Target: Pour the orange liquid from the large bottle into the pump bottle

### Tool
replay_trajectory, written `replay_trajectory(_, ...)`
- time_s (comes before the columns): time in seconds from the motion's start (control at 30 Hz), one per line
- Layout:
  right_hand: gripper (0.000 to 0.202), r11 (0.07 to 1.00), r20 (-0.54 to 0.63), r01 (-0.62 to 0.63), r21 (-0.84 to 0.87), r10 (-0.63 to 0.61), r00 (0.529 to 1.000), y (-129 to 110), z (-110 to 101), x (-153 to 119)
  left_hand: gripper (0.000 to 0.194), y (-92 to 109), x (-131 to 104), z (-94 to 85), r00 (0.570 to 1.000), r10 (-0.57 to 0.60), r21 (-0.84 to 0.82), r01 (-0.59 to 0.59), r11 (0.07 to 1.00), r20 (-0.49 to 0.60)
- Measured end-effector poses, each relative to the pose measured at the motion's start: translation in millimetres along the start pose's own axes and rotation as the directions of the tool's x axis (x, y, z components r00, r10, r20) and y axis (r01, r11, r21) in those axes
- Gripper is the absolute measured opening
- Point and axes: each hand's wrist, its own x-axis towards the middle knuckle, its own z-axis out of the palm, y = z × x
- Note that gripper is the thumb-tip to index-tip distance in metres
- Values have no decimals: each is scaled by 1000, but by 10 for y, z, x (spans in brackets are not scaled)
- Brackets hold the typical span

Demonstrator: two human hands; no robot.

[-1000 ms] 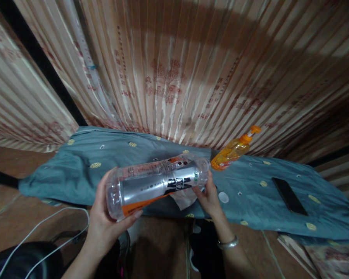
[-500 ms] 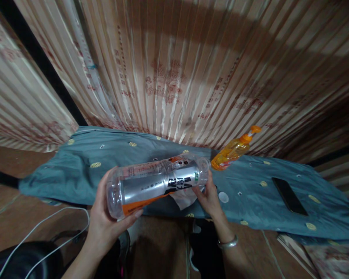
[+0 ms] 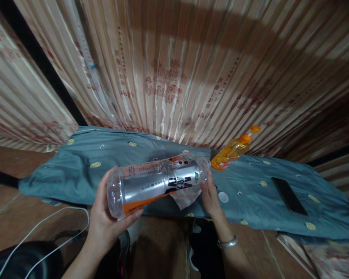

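Observation:
A clear plastic bottle (image 3: 157,184) with a silver and orange label lies almost level in front of me, its base to the left and its neck to the right. My left hand (image 3: 109,211) is wrapped round the base end, thumb along the lower side. At the neck end, my right hand (image 3: 211,195) has its fingers closed against the bottle's mouth; the fingertips are partly hidden behind it. Below the bottle, a piece of white tissue (image 3: 184,199) shows on the teal cloth. Just right of my right hand lies a small round white disc (image 3: 223,197).
An orange pump bottle (image 3: 231,153) stands beyond my right hand. A black phone (image 3: 289,195) rests farther right on the patterned teal cloth (image 3: 104,182). A pleated curtain (image 3: 168,77) hangs behind. A white cable (image 3: 46,221) loops at the lower left.
My right thumb has drawn back from along the bottle's underside to the neck, and the right hand has shifted slightly right. The left hand and the bottle have hardly moved.

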Motion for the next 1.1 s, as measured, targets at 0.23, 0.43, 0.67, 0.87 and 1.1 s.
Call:
replay_trajectory(0.23, 77, 1000, 2, -10, 9, 10, 1000, -18, -2, 5, 97, 11, -5, 4, 1000, -3, 10, 3, 1000, -1)
replay_trajectory(0.43, 80, 1000, 6, -15, 8, 15, 1000, -24, -7, 5, 96, -8, -4, 0, 1000, 5, 31, -5, 1000, 1)
replay_trajectory(0.67, 82, 1000, 17, -19, 7, 19, 1000, -42, -8, 11, 99, -66, 14, -26, 998, 53, 47, -54, 997, 23)
replay_trajectory(0.87, 76, 1000, 5, -7, -2, 7, 1000, -32, -7, 3, 95, 11, -1, 4, 1000, -2, -8, 2, 1000, 8)
replay_trajectory(1.1, 77, 1000, 8, -16, 7, 16, 1000, -46, -5, 10, 103, 14, -1, 18, 1000, -12, -7, 12, 1000, -22)
